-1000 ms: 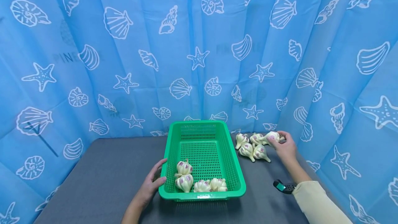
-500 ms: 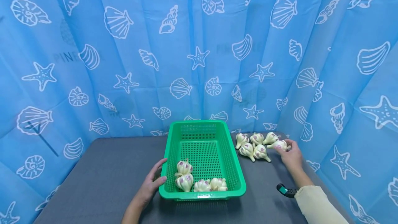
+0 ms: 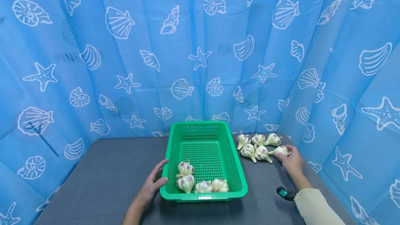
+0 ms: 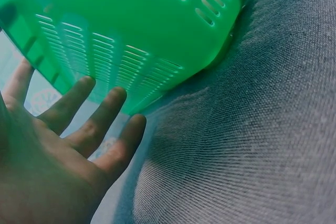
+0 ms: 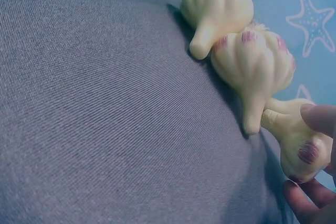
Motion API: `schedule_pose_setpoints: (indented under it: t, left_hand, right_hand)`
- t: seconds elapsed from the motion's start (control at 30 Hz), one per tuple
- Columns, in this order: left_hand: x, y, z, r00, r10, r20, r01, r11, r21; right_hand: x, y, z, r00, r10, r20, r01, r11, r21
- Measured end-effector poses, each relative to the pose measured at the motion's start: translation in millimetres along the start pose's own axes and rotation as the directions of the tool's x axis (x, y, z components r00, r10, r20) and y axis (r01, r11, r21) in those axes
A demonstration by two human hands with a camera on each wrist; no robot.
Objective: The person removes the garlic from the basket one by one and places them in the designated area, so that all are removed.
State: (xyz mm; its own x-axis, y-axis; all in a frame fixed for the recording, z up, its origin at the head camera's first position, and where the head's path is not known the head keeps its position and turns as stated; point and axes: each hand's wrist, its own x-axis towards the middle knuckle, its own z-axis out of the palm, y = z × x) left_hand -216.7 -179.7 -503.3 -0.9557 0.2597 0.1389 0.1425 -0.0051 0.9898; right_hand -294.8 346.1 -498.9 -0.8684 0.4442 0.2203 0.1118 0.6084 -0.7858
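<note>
My right hand (image 3: 292, 162) holds a garlic bulb (image 3: 280, 150), white with purple patches, at the right end of a cluster on the table. In the right wrist view, the thumb (image 5: 321, 119) lies over that bulb and fingertips show below it. Its stem points left, toward a neighbouring garlic bulb (image 3: 262, 153). My left hand (image 3: 149, 186) is at the left side of a green plastic basket (image 3: 203, 196), thumb and fingertips at the rim. The left wrist view has its fingers spread and nearly straight beside the slotted wall (image 4: 157, 24).
Several garlic bulbs (image 3: 185, 183) lie in the near end of the basket. More bulbs, such as a back one (image 3: 273, 139), sit right of the basket. A blue shell-print curtain (image 3: 200, 79) hangs behind the grey table (image 3: 103, 183).
The right hand has come nearer to the person with the garlic bulb, so another bulb behind it now shows fully. The left hand and basket have stayed in place.
</note>
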Motion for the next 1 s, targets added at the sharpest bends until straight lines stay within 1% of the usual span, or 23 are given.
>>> schedule_pose_setpoints:
  t: [0.27,0.4,0.47,0.7,1.0]
  left_hand:
    - [-0.2,-0.3,0.0,1.000,-0.009,-0.001,0.009,1.000,0.000]
    - [-0.9,-0.7,-0.2,1.000,-0.010,-0.001,0.010,1.000,0.002]
    - [-1.2,-1.1,-0.5,1.000,-0.001,0.007,0.001,1.000,-0.001]
    - [-1.8,-2.6,-1.2,1.000,0.020,0.021,-0.020,1.000,0.005]
    - [0.3,-3.2,-1.7,1.000,0.016,0.006,-0.016,1.000,0.017]
  right_hand:
    - [-2.5,3.2,4.4,0.999,0.040,-0.013,-0.040,0.999,0.015]
    - [-3.2,3.7,6.5,0.998,0.063,-0.002,-0.063,0.998,0.016]
    - [-3.5,3.8,7.4,0.998,0.070,0.004,-0.070,0.997,0.014]
    - [-5.0,3.1,8.8,0.997,0.078,0.002,-0.078,0.997,0.017]
    - [-6.5,1.3,6.6,0.997,0.079,0.015,-0.079,0.996,0.036]
